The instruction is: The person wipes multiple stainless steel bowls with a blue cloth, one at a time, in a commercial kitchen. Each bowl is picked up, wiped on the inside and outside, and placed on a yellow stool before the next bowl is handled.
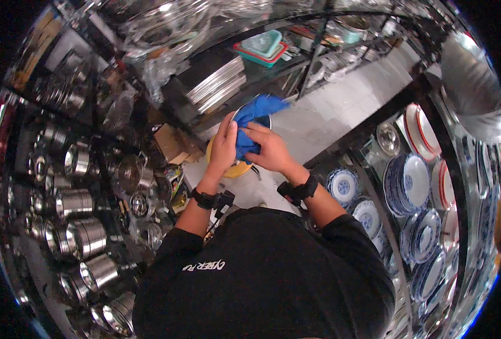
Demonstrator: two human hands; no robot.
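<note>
My left hand [224, 144] grips the left side of a round metal-rimmed vessel [271, 121], its fingers mostly hidden behind the wall. A crumpled blue cloth [260, 109] covers much of the vessel and sticks up past its rim. Pinched in my right hand [271, 147] is the lower part of that cloth, pressed against the vessel. Below both hands shows a round yellow surface [236, 170], largely covered. Cloth and hands hide most of the vessel, so its full shape cannot be told.
Shelves of shiny metal pots [86, 237] stand on the left. Blue-and-white plates [415, 180] fill racks on the right. Ahead, a low shelf holds stacked flat trays [218, 84] and nested plastic baskets [262, 47]. An open cardboard box [172, 144] lies on the floor at left.
</note>
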